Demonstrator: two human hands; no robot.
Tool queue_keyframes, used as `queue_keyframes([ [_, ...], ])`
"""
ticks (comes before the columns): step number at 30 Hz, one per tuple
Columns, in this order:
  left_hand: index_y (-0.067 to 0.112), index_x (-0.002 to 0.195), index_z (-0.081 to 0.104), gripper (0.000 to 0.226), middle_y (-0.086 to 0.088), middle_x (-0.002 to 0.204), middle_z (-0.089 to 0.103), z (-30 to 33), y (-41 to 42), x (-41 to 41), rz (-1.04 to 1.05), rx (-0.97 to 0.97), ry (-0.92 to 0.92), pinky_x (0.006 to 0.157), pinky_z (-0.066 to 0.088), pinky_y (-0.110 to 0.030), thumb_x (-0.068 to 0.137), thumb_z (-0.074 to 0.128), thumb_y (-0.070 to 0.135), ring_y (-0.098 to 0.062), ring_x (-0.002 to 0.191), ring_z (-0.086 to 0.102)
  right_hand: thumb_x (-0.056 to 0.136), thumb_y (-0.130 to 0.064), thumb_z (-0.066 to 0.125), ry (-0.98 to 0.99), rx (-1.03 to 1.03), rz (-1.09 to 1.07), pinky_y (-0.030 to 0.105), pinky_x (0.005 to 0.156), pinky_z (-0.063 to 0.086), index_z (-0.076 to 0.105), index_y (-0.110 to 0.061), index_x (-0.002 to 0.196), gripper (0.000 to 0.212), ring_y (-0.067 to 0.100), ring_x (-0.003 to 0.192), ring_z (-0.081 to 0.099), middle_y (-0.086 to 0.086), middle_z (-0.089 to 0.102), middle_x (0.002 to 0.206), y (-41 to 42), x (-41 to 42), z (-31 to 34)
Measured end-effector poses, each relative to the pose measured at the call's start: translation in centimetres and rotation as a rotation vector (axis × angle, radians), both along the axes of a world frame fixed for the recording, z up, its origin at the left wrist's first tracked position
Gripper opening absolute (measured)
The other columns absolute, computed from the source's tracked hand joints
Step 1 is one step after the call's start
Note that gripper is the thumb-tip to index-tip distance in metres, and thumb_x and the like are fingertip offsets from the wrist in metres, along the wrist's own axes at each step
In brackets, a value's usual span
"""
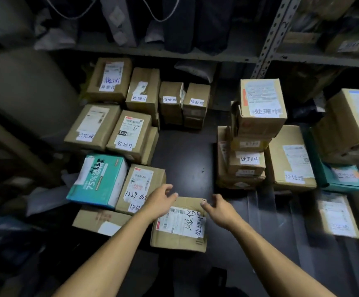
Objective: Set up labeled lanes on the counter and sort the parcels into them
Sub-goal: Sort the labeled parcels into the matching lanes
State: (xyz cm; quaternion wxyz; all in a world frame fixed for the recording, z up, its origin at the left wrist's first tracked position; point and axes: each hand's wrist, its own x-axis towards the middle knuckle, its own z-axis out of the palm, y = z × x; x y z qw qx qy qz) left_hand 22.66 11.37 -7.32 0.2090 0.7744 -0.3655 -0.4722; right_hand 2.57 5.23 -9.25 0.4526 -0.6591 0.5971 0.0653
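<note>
Both hands, left hand (161, 197) and right hand (216, 207), sit loosely spread at the far corners of 1 brown box (179, 226) near the counter (185, 159) front edge, holding nothing firmly, likely squaring it between the sorted stacks.

Two bare forearms enter from the six o'clock edge, one from about seven o'clock and one from about five o'clock, with no sleeve, watch or band on either. The left hand (160, 199) and the right hand (219, 209) wear no gloves or rings. Short, unpainted nails show on the right hand's fingertips (203, 203) toward nine o'clock.
</note>
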Motion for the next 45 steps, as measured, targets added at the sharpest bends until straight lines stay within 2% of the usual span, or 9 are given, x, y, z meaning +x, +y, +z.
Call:
queue_keyframes([
  [2, 0.013, 0.145, 0.045, 0.049, -0.007, 0.147, 0.051, -0.6, 1.3, -0.2, -0.022, 0.015, -0.026, 0.110, 0.038, -0.030, 0.099, 0.056, 0.027, -0.020, 0.132, 0.050, 0.099, -0.047, 0.052, -0.012, 0.100, -0.044, 0.035, 0.102, 0.046, 0.030, -0.012, 0.153, 0.068, 0.030, 0.130, 0.052, 0.014, 0.053, 0.145, 0.8, -0.5, -1.5],
  [5, 0.014, 0.149, 0.040, 0.053, -0.001, 0.152, 0.045, -1.1, 2.2, -0.9, -0.086, 0.056, -0.084, 0.105, 0.037, -0.027, 0.100, 0.054, 0.029, -0.020, 0.136, 0.046, 0.094, -0.049, 0.056, -0.115, 0.209, -0.148, 0.037, 0.076, 0.061, 0.031, -0.025, 0.153, 0.069, 0.027, 0.109, 0.064, 0.009, 0.063, 0.128, 1.9, -0.5, -2.8],
  [10, 0.015, 0.152, 0.035, 0.056, -0.002, 0.154, 0.041, -0.8, 1.4, -2.1, -0.132, 0.051, -0.167, 0.108, 0.035, -0.027, 0.100, 0.054, 0.026, -0.021, 0.139, 0.043, 0.088, -0.042, 0.064, -0.125, 0.086, -0.195, 0.045, 0.089, 0.057, 0.047, -0.021, 0.142, 0.060, 0.024, 0.102, 0.068, 0.008, 0.070, 0.117, 2.8, -0.4, -4.4],
  [20, 0.021, 0.152, 0.037, 0.059, 0.002, 0.154, 0.043, -0.3, -4.1, -7.2, -0.343, -0.072, -0.115, 0.113, 0.030, -0.028, 0.097, 0.058, 0.025, -0.018, 0.141, 0.040, 0.084, -0.032, 0.072, -0.348, 0.115, -0.755, 0.053, 0.081, 0.060, 0.049, -0.023, 0.127, 0.050, 0.024, 0.082, 0.075, 0.005, 0.078, 0.087, 4.8, -6.7, -5.9],
  [24, 0.016, 0.154, 0.030, 0.066, -0.007, 0.155, 0.040, -1.3, -5.2, -8.2, -0.360, -0.013, -0.168, 0.112, 0.031, -0.030, 0.096, 0.059, 0.031, -0.025, 0.142, 0.037, 0.095, -0.013, 0.066, -0.476, 0.115, -1.015, 0.041, 0.064, 0.062, 0.043, -0.018, 0.126, 0.039, 0.030, 0.083, 0.074, 0.017, 0.075, 0.094, 5.2, -8.3, -5.2],
  [29, 0.018, 0.145, 0.044, 0.054, -0.007, 0.144, 0.053, -2.3, -5.7, -9.4, -0.418, -0.002, -0.172, 0.102, 0.037, -0.026, 0.094, 0.060, 0.023, -0.024, 0.130, 0.050, 0.095, -0.017, 0.066, -0.515, 0.085, -1.247, 0.031, 0.058, 0.058, 0.044, -0.017, 0.126, 0.038, 0.023, 0.086, 0.073, 0.013, 0.072, 0.109, 6.7, -9.0, -5.5],
  [33, 0.015, 0.143, 0.043, 0.052, -0.008, 0.143, 0.039, -2.4, -6.3, -11.6, -0.386, -0.068, -0.155, 0.109, 0.031, -0.027, 0.095, 0.060, 0.022, -0.024, 0.131, 0.045, 0.097, -0.016, 0.064, -0.565, 0.055, -1.452, 0.022, 0.050, 0.054, 0.044, -0.019, 0.121, 0.032, 0.024, 0.098, 0.070, 0.006, 0.067, 0.111, 7.5, -8.6, -5.4],
  [41, 0.008, 0.136, 0.042, 0.047, -0.009, 0.135, 0.059, -3.8, -7.7, -13.3, -0.202, -0.015, 0.011, 0.098, 0.044, -0.029, 0.093, 0.061, 0.010, -0.025, 0.123, 0.057, 0.094, -0.017, 0.066, -0.572, -0.038, -1.636, 0.038, 0.070, 0.062, 0.045, -0.021, 0.121, 0.035, 0.020, 0.093, 0.069, 0.004, 0.068, 0.111, 5.8, -8.0, -5.5],
  [45, 0.015, 0.138, 0.045, 0.048, -0.003, 0.130, 0.062, -4.2, -7.5, -13.9, -0.201, -0.052, 0.099, 0.099, 0.043, -0.027, 0.093, 0.056, 0.001, -0.020, 0.121, 0.057, 0.095, -0.017, 0.066, -0.600, -0.011, -1.672, 0.034, 0.063, 0.059, 0.046, -0.019, 0.127, 0.039, 0.014, 0.085, 0.068, 0.001, 0.066, 0.105, 5.1, -7.8, -5.7],
])
